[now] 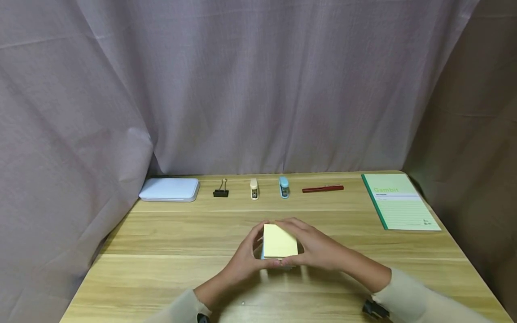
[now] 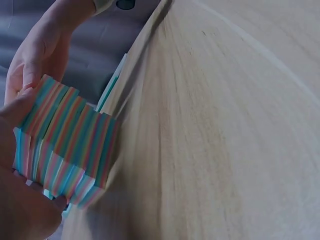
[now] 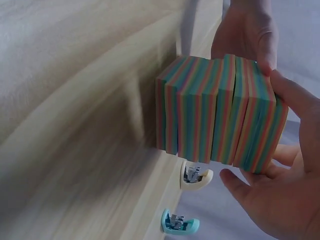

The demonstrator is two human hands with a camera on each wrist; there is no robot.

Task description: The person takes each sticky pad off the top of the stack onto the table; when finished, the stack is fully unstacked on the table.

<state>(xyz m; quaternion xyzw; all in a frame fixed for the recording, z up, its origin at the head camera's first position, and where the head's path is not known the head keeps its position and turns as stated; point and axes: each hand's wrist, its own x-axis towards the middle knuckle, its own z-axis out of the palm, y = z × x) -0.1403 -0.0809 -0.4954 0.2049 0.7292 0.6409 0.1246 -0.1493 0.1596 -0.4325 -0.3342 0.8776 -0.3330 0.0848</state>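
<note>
A thick block of sticky notes (image 1: 279, 241), yellow on top with rainbow-striped edges (image 3: 220, 112), is held above the middle of the wooden table (image 1: 161, 251). My left hand (image 1: 249, 256) grips its left side and my right hand (image 1: 310, 246) grips its right side, fingers curled round it. In the left wrist view the striped block (image 2: 65, 142) sits against my left palm, with its layers slightly shifted. In the right wrist view my right thumb and fingers clamp the block (image 3: 220, 112), and the other hand shows behind it.
Along the back edge lie a pale blue case (image 1: 169, 189), a black binder clip (image 1: 221, 189), a cream stapler (image 1: 254, 188), a blue stapler (image 1: 284, 186) and a red pen (image 1: 322, 189). A green notebook (image 1: 399, 202) lies at the right. Grey curtain hangs behind.
</note>
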